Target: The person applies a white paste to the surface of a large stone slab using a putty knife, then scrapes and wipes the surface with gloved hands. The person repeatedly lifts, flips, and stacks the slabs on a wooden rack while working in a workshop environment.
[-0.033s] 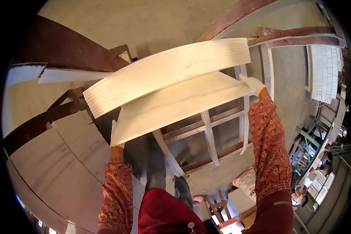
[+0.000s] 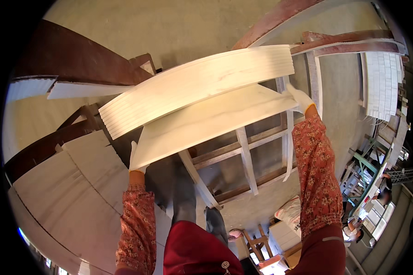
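A pale, faintly veined stone slab (image 2: 215,117) slants in front of me, and both of my gloved hands hold it by its ends. My left hand (image 2: 136,160) is closed on its near left corner, with the thumb pointing up along the end. At the far right corner, my right hand (image 2: 300,98) grips the other end, fingers over the edge. Just behind lies a stack of similar long slabs (image 2: 197,82), their layered ends showing at both sides. The held slab's far edge meets or overlaps this stack; I cannot tell which.
Beneath the slab stands a wooden slatted frame (image 2: 245,160). Large pale panels (image 2: 73,192) lie at the left, beside dark red-brown beams (image 2: 78,55). Another slab stack (image 2: 382,85) is at the far right. A printed sack (image 2: 289,215) and a small wooden stool (image 2: 258,240) are near my feet.
My hands have shifted very slightly on the slab's ends, and more of the left thumb shows. The stack and the frame look the same.
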The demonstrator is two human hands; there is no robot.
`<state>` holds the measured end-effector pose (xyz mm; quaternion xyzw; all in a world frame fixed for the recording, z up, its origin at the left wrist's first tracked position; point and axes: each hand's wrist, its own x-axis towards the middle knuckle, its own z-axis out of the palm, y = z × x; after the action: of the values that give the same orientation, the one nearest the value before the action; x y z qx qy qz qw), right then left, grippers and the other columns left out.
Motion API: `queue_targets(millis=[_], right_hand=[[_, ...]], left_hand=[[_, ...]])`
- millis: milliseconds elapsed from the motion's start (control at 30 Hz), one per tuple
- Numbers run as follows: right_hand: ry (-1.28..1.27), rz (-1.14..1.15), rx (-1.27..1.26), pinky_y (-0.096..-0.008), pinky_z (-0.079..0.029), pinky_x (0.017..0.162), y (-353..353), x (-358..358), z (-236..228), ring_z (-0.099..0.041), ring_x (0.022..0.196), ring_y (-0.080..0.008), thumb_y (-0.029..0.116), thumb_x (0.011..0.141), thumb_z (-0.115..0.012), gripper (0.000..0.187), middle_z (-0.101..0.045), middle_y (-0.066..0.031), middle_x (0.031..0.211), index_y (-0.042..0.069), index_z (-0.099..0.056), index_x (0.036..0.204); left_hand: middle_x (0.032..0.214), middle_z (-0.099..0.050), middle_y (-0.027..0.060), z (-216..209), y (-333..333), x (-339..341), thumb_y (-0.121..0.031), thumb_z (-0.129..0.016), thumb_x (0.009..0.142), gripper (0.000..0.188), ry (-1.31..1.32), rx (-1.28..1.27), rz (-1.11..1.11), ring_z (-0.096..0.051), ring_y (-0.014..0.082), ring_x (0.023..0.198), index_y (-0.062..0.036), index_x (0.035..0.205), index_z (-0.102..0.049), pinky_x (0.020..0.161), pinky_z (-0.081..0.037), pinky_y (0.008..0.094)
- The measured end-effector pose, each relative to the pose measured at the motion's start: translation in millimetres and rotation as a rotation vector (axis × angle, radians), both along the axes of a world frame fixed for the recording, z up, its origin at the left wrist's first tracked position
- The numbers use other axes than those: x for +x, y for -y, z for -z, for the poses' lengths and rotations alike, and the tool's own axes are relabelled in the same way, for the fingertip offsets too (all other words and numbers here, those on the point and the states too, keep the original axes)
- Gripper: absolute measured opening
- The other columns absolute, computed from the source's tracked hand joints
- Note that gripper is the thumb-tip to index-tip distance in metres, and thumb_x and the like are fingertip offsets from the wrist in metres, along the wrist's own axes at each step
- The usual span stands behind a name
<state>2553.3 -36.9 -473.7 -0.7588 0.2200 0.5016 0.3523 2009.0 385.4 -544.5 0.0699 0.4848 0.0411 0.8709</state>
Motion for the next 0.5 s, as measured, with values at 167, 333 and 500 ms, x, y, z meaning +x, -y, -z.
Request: queue_targets(millis=[167,333,500], right_hand=[[0.226,0.56,0.57,-0.0414,-0.054,0.071,-13,-59,11,-0.067,0.09,-0.0253,0.056,0.1,-0.048,0.054,-0.069,-0.0085,0.092,0.007,-0.063,0.117],[-0.046,-0.192,0.267,-0.0393,-0.043,0.044,25,-237,49,-0.059,0.056,-0.0228,0.024,0.089,-0.06,0.013,-0.059,-0.0042,0.067,0.013,-0.058,0.083],[-0.398,-0.243,0.041,-0.0336,-0.041,0.046,19,-418,-21,-0.054,0.052,-0.0155,0.019,0.093,-0.05,0.015,-0.054,-0.0038,0.066,0.011,-0.055,0.082]], left_hand=[[0.13,-0.056,0.0102,-5,-52,-3,-0.064,-0.031,0.102,0.073,-0.51,0.411,-0.013,-0.055,0.0274,0.118,-0.0031,0.14,-0.042,0.102,-0.044,0.0421],[0.127,-0.059,0.007,22,-85,-5,-0.03,-0.045,0.105,0.032,-0.208,0.51,-0.276,-0.055,0.023,0.114,-0.0033,0.123,-0.05,0.095,-0.045,0.0305],[0.139,-0.053,0.0167,42,-105,6,-0.014,-0.057,0.095,0.047,-0.736,1.97,1.008,-0.049,0.0301,0.127,0.0019,0.138,-0.046,0.106,-0.042,0.0384]])
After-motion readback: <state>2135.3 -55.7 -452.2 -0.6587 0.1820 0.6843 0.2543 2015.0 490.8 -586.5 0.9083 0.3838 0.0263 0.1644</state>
